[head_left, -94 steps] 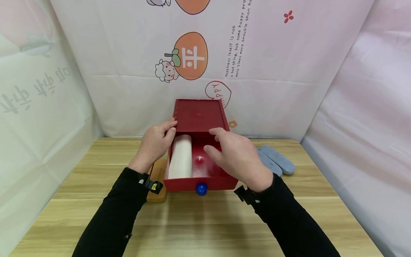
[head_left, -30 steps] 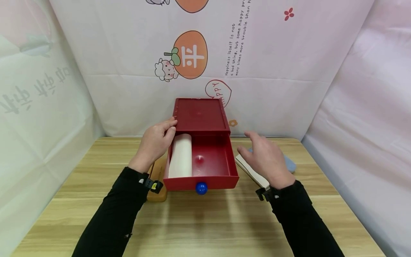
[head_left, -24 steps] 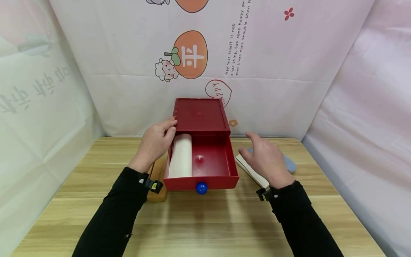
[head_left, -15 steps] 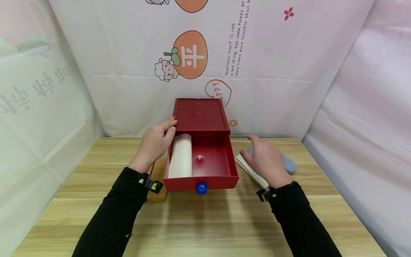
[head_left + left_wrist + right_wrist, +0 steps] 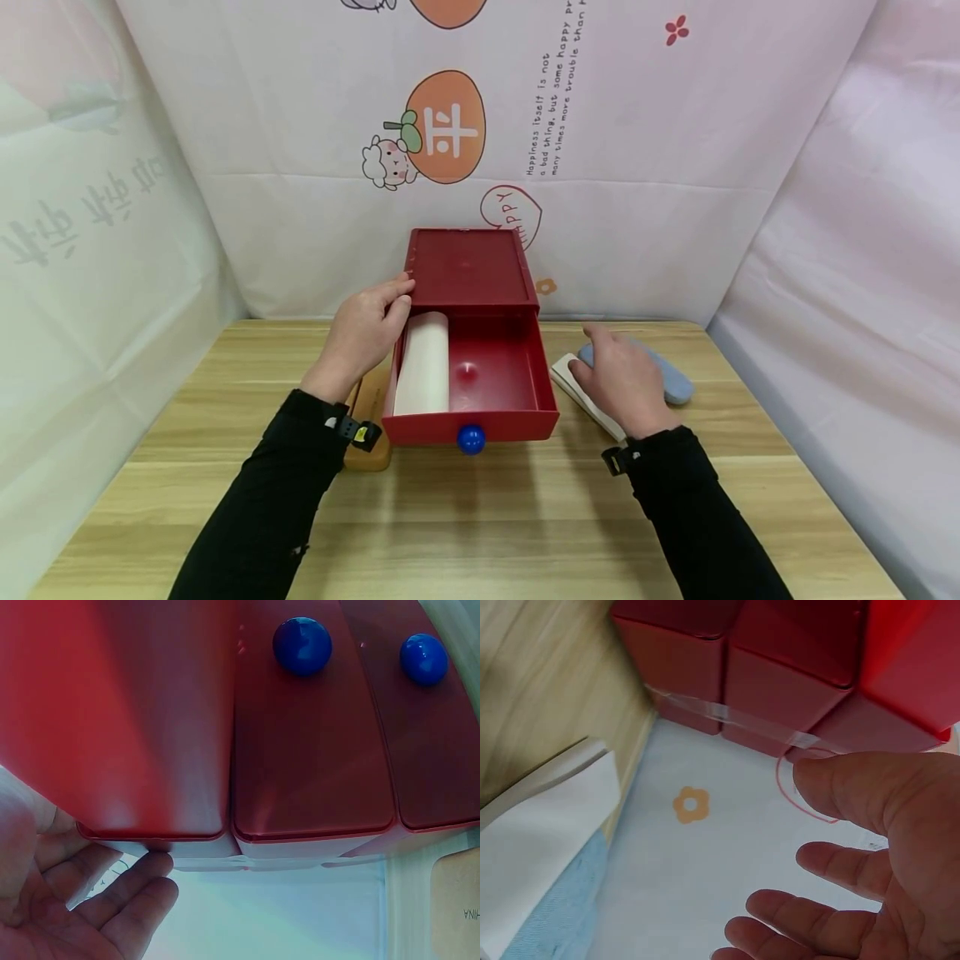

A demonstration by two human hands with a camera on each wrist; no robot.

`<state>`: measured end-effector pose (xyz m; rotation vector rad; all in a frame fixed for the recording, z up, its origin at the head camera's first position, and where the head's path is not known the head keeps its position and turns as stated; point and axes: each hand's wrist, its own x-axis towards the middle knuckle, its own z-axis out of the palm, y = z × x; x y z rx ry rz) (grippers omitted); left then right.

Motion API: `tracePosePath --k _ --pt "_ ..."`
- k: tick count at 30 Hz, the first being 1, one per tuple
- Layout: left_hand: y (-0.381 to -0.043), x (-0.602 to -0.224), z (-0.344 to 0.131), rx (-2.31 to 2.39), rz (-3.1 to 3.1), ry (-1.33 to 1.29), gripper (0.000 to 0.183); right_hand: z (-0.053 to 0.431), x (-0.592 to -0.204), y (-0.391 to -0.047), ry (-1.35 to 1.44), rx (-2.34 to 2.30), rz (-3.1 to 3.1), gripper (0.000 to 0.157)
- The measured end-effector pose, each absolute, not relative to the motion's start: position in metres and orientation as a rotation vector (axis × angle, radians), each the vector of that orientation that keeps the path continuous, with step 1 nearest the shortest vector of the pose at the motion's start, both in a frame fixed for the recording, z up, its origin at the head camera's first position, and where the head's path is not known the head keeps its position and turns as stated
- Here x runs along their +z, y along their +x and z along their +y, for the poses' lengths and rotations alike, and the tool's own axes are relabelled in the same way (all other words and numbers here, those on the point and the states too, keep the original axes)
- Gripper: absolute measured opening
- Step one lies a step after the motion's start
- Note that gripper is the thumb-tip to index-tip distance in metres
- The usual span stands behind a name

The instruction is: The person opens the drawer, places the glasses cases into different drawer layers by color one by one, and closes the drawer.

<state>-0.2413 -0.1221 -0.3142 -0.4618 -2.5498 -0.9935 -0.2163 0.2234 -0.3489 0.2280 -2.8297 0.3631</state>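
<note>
A red drawer box stands at the back of the table. Its top drawer is pulled out, with a long white rounded object along the left side inside. My left hand rests against the left side of the box, thumb by the drawer's edge. In the left wrist view, straight fingers touch the red side. To the right of the box, my right hand hovers over a white layered object and a blue fabric-like one, covering parts of both. Nothing lies between its spread fingers in the right wrist view.
Lower drawers with blue knobs are closed. Left of the box, partly under the left wrist, lies a tan object with a rounded end. A printed white cloth hangs behind the table.
My right hand has moved from over the drawer to the right, then sunk slightly toward the white and blue objects. My left hand has stayed at the box.
</note>
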Motion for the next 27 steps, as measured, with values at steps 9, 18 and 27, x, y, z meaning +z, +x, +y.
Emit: tracePosePath --k 9,18,27 --pt "-0.241 -0.314 -0.123 -1.000 -2.555 -0.457 0.046 0.229 -0.359 -0.220 0.197 0.379 -2.872 0.058" --pt "-0.242 -0.315 -0.123 -0.992 -2.550 -0.465 0.045 0.235 -0.369 -0.224 0.191 0.356 -2.929 0.060" --pt "-0.242 -0.314 -0.122 -0.987 -2.546 -0.466 0.044 0.238 -0.381 -0.227 0.185 0.362 -2.941 0.058"
